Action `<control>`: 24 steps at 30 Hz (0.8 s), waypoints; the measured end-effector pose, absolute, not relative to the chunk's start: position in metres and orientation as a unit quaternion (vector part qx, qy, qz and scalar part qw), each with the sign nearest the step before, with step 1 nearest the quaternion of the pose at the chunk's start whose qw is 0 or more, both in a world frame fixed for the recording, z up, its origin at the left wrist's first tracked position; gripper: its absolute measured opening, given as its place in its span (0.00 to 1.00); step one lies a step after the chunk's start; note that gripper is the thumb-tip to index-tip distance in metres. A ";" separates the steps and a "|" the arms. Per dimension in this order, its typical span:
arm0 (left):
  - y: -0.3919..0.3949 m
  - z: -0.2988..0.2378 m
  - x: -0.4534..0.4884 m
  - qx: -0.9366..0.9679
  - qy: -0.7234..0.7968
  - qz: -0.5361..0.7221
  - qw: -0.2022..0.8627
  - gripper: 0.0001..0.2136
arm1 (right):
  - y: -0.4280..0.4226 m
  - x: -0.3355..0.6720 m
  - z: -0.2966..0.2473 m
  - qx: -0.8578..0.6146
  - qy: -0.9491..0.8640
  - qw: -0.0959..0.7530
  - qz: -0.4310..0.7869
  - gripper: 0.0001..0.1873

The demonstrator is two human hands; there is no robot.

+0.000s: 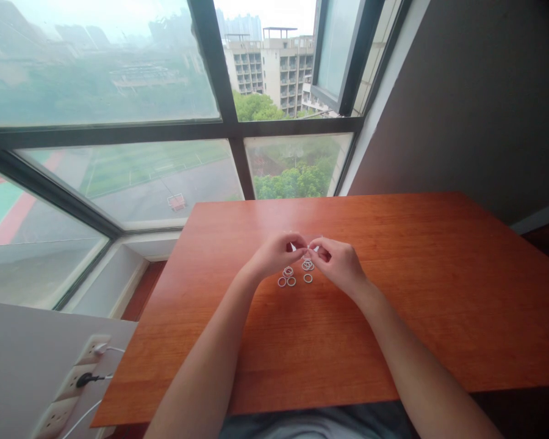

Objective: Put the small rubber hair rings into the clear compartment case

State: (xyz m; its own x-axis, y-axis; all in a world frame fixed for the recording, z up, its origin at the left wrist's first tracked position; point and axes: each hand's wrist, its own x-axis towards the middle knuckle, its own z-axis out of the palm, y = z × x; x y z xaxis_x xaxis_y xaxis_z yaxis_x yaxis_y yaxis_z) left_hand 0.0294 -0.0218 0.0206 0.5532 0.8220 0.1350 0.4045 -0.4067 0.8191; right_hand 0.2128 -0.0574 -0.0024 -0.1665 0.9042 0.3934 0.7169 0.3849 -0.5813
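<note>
My left hand (278, 252) and my right hand (340, 261) meet above the middle of the table, thumbs and index fingers pinched together tip to tip. A tiny whitish bit shows between the fingertips, too small to name. Just below the hands, small pale rings lie on the wood in two groups. On the left, a few overlapping rings (288, 272) sit behind two single rings (282, 281). Under the right fingers is a cluster of overlapping rings (307, 266), with one ring (308, 278) apart in front of it. Something clear behind the fingers is mostly hidden.
The reddish-brown wooden table (439, 292) stretches out to both sides. Behind it stand large windows with dark frames (238, 130); one pane (338, 49) is swung outward. At lower left, wall sockets (66, 387) hold a black plug (86, 379) and white cables.
</note>
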 end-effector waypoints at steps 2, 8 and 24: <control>-0.021 0.019 0.029 0.797 0.403 0.274 0.357 0.07 | -0.057 0.213 -0.003 -0.539 -0.752 0.356 0.132 0.05; -0.013 0.013 0.017 0.797 0.486 0.261 0.246 0.06 | -0.056 0.214 -0.005 -0.547 -0.747 0.354 0.134 0.05; -0.010 0.020 0.001 0.801 0.526 0.211 0.194 0.07 | -0.056 0.214 -0.004 -0.554 -0.758 0.312 0.143 0.06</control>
State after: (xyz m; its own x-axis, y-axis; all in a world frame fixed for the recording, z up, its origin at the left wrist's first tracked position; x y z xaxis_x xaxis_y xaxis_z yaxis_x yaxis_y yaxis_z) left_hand 0.0007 -0.0099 0.0197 0.3576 0.9242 0.1340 0.7597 -0.3714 0.5337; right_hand 0.2140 -0.0560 -0.0039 -0.1914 0.9298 0.3143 0.7509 0.3449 -0.5632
